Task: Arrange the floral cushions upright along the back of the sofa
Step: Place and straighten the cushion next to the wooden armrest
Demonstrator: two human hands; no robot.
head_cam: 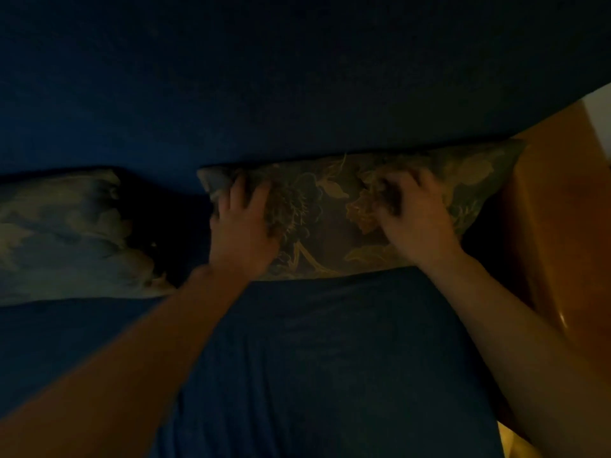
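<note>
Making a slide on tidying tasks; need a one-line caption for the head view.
Both hands, left hand and right hand, press a floral cushion against the blue sofa back.

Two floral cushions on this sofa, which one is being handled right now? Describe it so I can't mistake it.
Start at the dark blue sofa back and follow it to the orange wooden arm on the right. The cushion propped there, beside that arm, is the one, with the left hand and right hand on its face. Its neighbour, the paler cushion, sits further left, untouched.
</note>
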